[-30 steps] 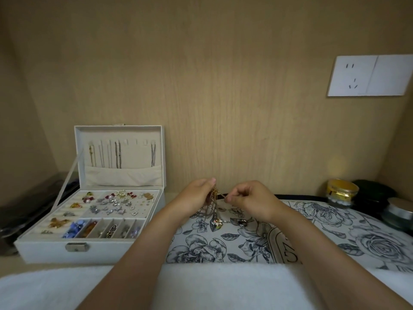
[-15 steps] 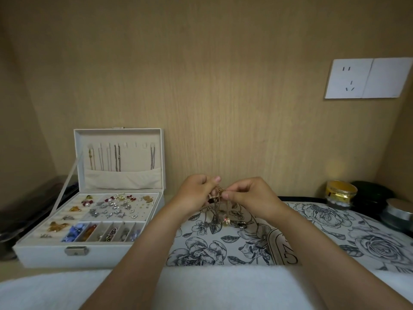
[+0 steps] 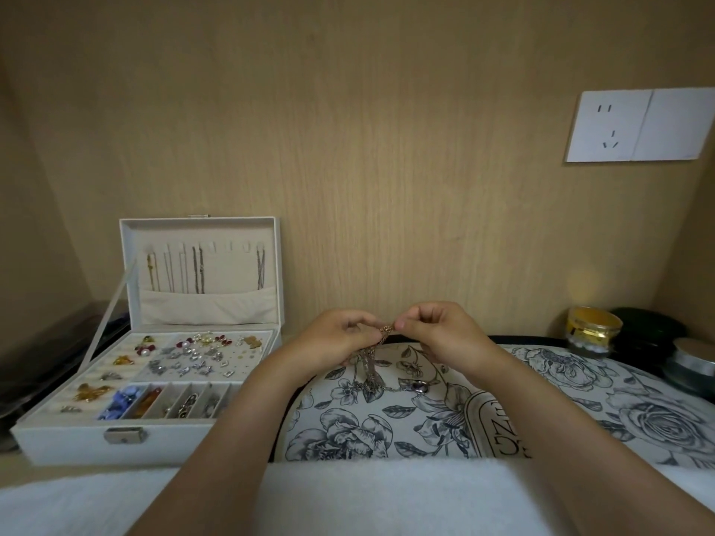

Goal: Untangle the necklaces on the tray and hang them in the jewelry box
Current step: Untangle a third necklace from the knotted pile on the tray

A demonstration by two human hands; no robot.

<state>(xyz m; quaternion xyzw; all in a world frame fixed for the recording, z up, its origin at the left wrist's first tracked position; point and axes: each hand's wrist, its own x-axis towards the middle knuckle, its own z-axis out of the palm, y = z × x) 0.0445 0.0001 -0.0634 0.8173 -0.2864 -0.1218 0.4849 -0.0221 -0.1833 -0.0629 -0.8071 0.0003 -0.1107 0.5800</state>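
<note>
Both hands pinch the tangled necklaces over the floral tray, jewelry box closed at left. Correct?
No. The head view shows the jewelry box open, lid upright, at left. The left hand and right hand do pinch the tangled necklaces over the floral tray.

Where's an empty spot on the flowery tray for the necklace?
The tray is bare right of the right arm, toward the gold jar, and between the forearms by the white towel. Just below the left hand, chains crowd it.
</note>
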